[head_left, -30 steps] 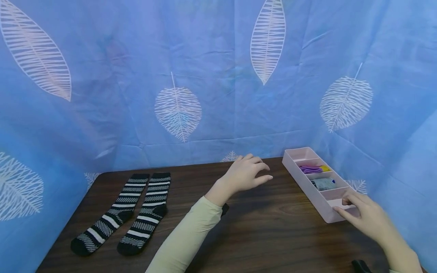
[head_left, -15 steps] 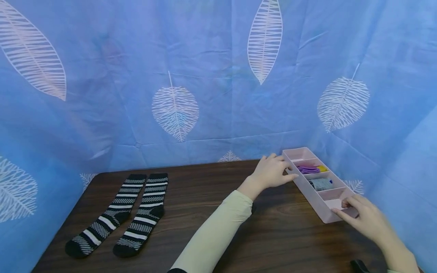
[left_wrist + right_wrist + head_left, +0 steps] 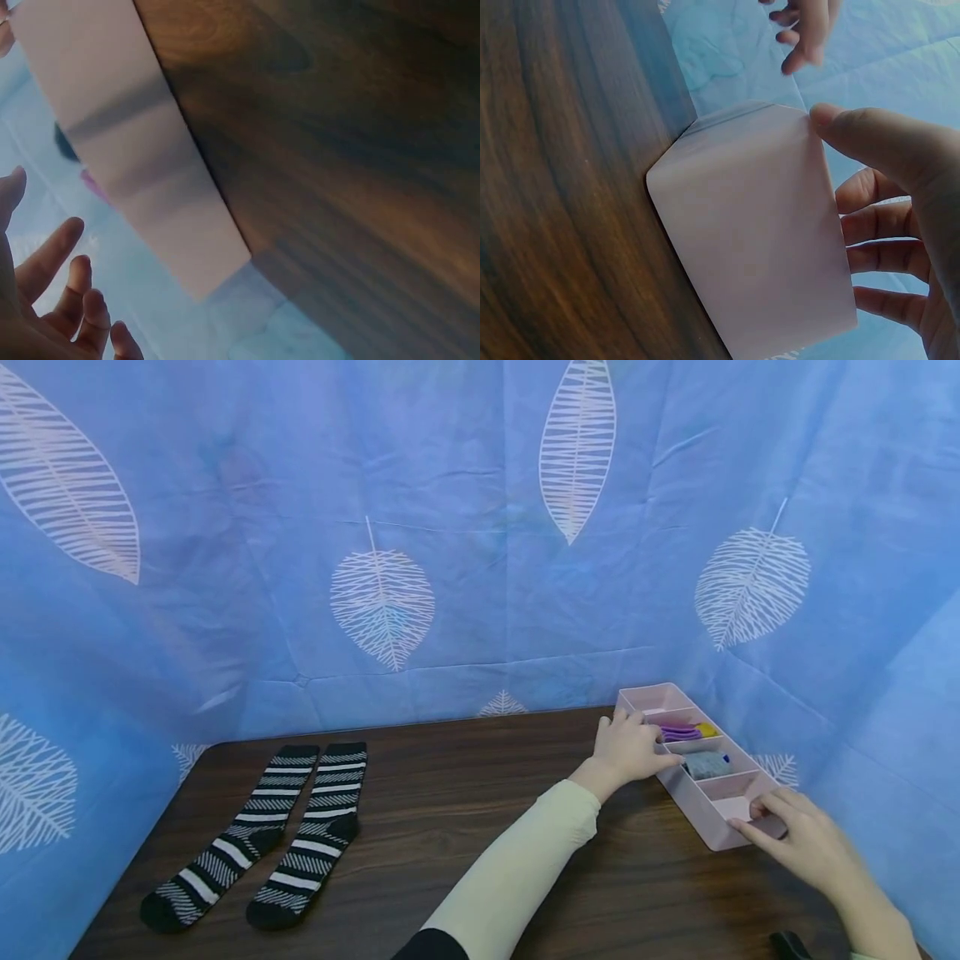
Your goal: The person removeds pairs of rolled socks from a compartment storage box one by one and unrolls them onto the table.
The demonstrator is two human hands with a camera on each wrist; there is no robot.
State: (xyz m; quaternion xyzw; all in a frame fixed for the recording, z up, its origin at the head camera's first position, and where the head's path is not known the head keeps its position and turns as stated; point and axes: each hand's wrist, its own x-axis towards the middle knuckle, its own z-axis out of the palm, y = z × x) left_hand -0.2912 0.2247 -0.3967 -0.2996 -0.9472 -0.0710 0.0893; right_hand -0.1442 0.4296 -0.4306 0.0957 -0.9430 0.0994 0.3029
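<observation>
A long pale pink organizer box (image 3: 686,802), split into compartments, stands at the right of the table. My right hand (image 3: 806,843) grips its near end; in the right wrist view the thumb and fingers (image 3: 889,221) are at the rim of the end wall. My left hand (image 3: 628,747) hovers over the box's left long side, fingers loosely bent and holding nothing. The left wrist view shows those fingers (image 3: 49,259) apart from the box wall (image 3: 142,150). One compartment contains a purple and yellow folded item (image 3: 682,732); another has a grey-blue folded item (image 3: 707,765).
Two black-and-white striped socks, a left one (image 3: 232,843) and a right one (image 3: 318,835), lie flat side by side on the dark wooden table (image 3: 450,810). A blue leaf-print cloth (image 3: 465,593) hangs behind the table and along its sides.
My left hand has moved right from above the middle of the table to the box's left side. The right hand stays at the box's near end.
</observation>
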